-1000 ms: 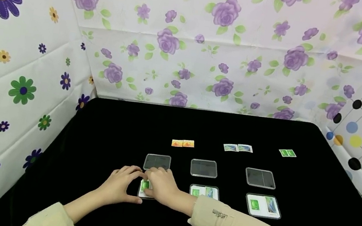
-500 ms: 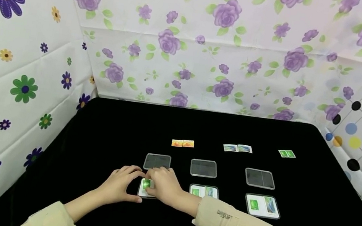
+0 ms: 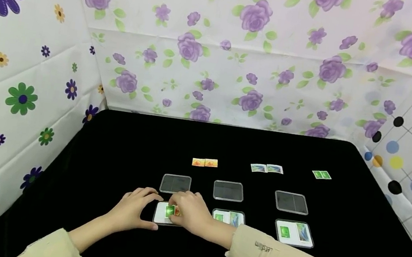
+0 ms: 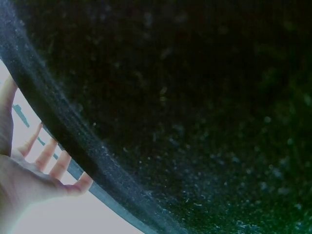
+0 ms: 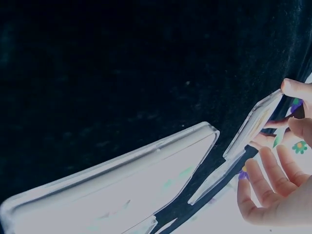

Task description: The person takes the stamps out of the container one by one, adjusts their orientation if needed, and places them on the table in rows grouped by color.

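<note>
In the head view, my left hand (image 3: 133,209) spans the left side of a shallow clear plastic case (image 3: 159,215) with a white inside. Its thumb is at the near corner and its fingers at the far edge. My right hand (image 3: 191,214) pinches a small green stamp-like card (image 3: 169,211) over the case. Beside that card, an orange card (image 3: 177,210) shows partly, the rest covered by the right hand. The right wrist view has the case (image 5: 253,124) edge-on, the left thumb touching its corner, and the right hand (image 5: 280,190) with the green card (image 5: 278,139) at its fingertips.
Two more white-lined cases, a middle one (image 3: 223,221) and a right one (image 3: 294,234), hold green and blue cards. Behind lie three clear lids (image 3: 175,184). Farther back are pairs of orange cards (image 3: 205,162), blue cards (image 3: 266,168) and green cards (image 3: 321,174).
My right hand has shifted right over the case, carrying the green card, and part of the orange card has come into view. My left hand has kept its place at the case.
</note>
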Demonstrator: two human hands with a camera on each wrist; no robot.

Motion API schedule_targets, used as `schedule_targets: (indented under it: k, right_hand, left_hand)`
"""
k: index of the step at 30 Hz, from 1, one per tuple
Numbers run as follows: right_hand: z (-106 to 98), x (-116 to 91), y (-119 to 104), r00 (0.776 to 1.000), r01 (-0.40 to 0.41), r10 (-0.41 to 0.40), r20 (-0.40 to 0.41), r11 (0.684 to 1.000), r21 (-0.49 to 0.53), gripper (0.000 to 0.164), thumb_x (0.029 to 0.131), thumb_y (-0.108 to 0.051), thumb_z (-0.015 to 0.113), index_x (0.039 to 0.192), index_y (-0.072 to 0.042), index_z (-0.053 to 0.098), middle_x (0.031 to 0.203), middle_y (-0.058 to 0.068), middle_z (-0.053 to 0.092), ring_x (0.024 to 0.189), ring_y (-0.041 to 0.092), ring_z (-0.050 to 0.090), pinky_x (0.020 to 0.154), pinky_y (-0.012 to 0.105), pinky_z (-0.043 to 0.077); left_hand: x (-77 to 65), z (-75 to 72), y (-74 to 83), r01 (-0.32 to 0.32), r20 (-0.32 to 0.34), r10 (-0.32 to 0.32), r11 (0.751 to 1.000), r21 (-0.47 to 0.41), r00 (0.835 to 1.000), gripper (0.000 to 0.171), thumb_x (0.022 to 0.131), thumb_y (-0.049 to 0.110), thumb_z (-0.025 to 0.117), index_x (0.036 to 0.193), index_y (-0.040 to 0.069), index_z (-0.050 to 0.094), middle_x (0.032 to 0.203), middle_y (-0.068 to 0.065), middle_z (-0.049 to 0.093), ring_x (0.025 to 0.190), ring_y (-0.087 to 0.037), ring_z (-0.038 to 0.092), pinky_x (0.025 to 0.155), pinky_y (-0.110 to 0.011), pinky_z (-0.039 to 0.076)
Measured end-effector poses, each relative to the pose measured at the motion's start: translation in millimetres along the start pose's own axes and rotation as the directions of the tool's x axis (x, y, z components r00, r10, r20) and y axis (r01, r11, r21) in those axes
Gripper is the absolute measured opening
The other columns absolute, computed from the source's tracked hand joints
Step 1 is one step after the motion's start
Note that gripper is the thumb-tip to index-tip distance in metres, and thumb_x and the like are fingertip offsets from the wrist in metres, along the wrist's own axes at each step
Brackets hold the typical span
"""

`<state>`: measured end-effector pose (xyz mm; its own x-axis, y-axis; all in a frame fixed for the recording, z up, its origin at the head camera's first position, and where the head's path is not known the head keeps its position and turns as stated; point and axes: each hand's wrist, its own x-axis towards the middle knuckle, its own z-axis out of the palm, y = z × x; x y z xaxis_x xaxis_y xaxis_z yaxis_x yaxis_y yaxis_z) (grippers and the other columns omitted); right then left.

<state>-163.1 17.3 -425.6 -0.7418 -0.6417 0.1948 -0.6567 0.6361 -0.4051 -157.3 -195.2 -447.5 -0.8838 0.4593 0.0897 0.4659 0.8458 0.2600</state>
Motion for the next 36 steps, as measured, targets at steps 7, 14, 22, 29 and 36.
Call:
schedule_targets:
  k: [7, 14, 22, 29, 36]
  right_hand:
    - [-6, -9, 2, 1.000, 0.011, -0.011, -0.015, 0.999, 0.038, 0.022, 0.078, -0.023, 0.076, 0.096, -0.012, 0.068, 0.093, -0.002, 0.070, 0.087, 0.011, 0.062, 0.074, 0.021, 0.044]
    - [-12, -22, 2, 0.999, 0.033, -0.033, -0.003, 0.999, 0.025, 0.022, 0.079, -0.022, 0.075, 0.098, -0.013, 0.068, 0.095, -0.003, 0.070, 0.088, 0.012, 0.062, 0.077, 0.024, 0.046]
    - [-14, -36, 8, 1.000, 0.005, -0.005, -0.006, 1.000, 0.015, 0.021, 0.078, -0.024, 0.076, 0.095, -0.014, 0.067, 0.093, -0.005, 0.068, 0.087, 0.013, 0.062, 0.075, 0.021, 0.045]
    - [-20, -49, 15, 0.999, -0.024, 0.025, -0.024, 0.999, 0.043, 0.020, 0.076, -0.021, 0.077, 0.092, -0.014, 0.067, 0.091, -0.006, 0.068, 0.087, 0.013, 0.061, 0.078, 0.027, 0.048]
    - [-30, -58, 24, 0.996, -0.034, 0.039, -0.081, 0.998, 0.060, 0.020, 0.073, -0.017, 0.079, 0.088, -0.013, 0.067, 0.089, -0.004, 0.068, 0.086, 0.013, 0.063, 0.077, 0.028, 0.051]
  left_hand:
    - [0.0, 0.6, -0.5, 0.003, 0.000, -0.003, 1.000, -0.002, 1.000, 0.069, 0.061, 0.045, 0.084, 0.119, 0.015, 0.060, 0.125, -0.009, 0.057, 0.113, -0.034, 0.054, 0.089, -0.062, 0.042]
    - [0.3, -0.1, -1.1, 0.014, 0.007, -0.014, 1.000, -0.007, 1.000, 0.069, 0.061, 0.045, 0.084, 0.119, 0.016, 0.060, 0.125, -0.008, 0.057, 0.113, -0.033, 0.054, 0.089, -0.062, 0.042]
    - [0.3, 0.5, 0.2, 0.028, 0.019, -0.028, 1.000, -0.003, 0.999, 0.070, 0.060, 0.047, 0.083, 0.119, 0.017, 0.060, 0.125, -0.008, 0.056, 0.114, -0.033, 0.053, 0.090, -0.061, 0.042]
    - [0.3, 2.1, 0.8, 0.022, 0.010, -0.022, 1.000, -0.001, 1.000, 0.069, 0.060, 0.047, 0.084, 0.118, 0.017, 0.060, 0.125, -0.007, 0.056, 0.114, -0.033, 0.053, 0.089, -0.061, 0.042]
    - [-0.4, 0.8, -0.1, 0.019, 0.006, -0.019, 1.000, 0.009, 1.000, 0.070, 0.060, 0.047, 0.084, 0.118, 0.017, 0.060, 0.124, -0.008, 0.056, 0.114, -0.033, 0.053, 0.089, -0.061, 0.042]
